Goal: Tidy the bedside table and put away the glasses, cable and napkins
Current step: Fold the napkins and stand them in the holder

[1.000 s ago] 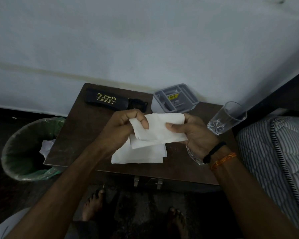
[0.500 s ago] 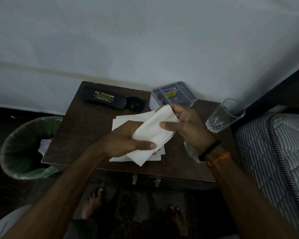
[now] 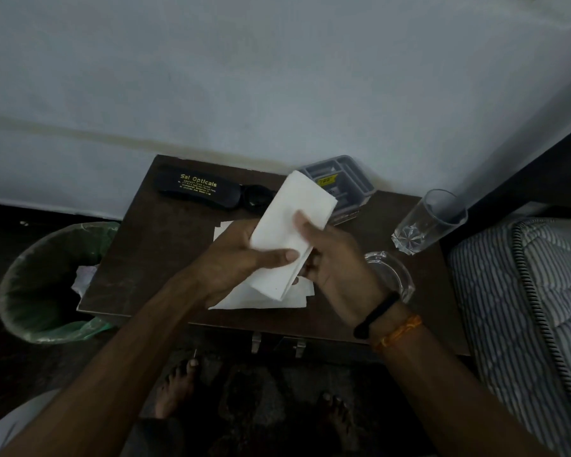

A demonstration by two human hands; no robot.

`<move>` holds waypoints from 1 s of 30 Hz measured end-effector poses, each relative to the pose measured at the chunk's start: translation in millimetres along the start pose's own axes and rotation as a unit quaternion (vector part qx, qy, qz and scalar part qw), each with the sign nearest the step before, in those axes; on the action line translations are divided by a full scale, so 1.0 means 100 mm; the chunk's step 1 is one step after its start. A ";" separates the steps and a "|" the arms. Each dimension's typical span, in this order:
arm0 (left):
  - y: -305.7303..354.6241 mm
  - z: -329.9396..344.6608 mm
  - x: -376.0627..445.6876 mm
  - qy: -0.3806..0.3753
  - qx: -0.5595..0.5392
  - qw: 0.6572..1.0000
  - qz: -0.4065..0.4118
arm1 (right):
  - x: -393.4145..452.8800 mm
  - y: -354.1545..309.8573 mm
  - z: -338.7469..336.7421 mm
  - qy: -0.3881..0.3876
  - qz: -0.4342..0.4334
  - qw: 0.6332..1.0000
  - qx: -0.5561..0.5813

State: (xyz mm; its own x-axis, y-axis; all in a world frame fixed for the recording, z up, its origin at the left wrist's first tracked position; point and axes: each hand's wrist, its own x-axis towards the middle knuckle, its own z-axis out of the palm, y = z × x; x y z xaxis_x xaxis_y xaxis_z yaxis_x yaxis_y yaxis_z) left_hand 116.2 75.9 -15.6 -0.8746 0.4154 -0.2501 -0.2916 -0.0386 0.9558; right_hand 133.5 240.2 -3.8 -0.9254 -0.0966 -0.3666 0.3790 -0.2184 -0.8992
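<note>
1. White folded napkin [image 3: 289, 232], long and narrow, held slanted above the dark brown bench [image 3: 152, 252], upper end toward the grey tray, lower end toward the near edge.
2. Left hand [image 3: 241, 262] gripping the napkin from the left: thumb laid across its lower face, tip close to the right edge; remaining fingers hidden behind the paper.
3. Right hand [image 3: 330, 262] pinching the same napkin at the right edge: thumb pressed on the upper face near the middle, other fingers curled behind and below it.
4. Both hands touching the napkin, thumbs on top, one above the other along the strip.
5. More white napkins [image 3: 264, 296] lying flat on the bench directly beneath the hands, corners showing left and right of the held one.
6. Black glasses case [image 3: 198, 189] with gold lettering at the far left of the bench, dark glasses [image 3: 256, 199] just beside its right end, partly covered by the raised napkin.
7. Grey compartment tray [image 3: 343, 179] at the far edge against the wall, behind the napkin's top end.
8. Clear drinking glass [image 3: 427, 222] at the right side of the bench; clear glass ashtray [image 3: 393, 272] just beside the right wrist.
9. Green-lined bin [image 3: 47, 285] on the floor left of the bench, crumpled paper inside.
10. Striped mattress [image 3: 521, 308] at the right.
</note>
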 end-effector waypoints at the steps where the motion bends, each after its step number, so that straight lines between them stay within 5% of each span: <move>1: -0.01 0.02 0.00 -0.001 0.010 1.000 0.007 | 0.01 0.06 0.06 0.010 -0.012 1.000 -0.006; 16: -0.06 -0.01 0.02 -0.029 -0.008 0.997 -0.072 | 0.16 0.04 -0.04 0.115 -0.129 0.985 -0.003; 21: -0.10 -0.05 0.05 -0.001 -0.017 0.998 -0.054 | 0.18 0.14 -0.06 0.127 -0.124 0.978 -0.111; 30: -0.09 -0.14 0.09 0.034 0.227 0.973 0.024 | 0.21 0.17 -0.22 0.113 -0.160 0.956 -0.218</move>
State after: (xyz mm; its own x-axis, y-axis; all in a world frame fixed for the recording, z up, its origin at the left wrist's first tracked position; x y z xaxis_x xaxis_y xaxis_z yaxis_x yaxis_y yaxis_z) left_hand 106.1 67.2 -28.6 -0.9108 0.3618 -0.1987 -0.0624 0.3553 0.9327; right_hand 120.2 255.8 -31.5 -0.9899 0.1313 -0.0530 0.0823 0.2289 -0.9700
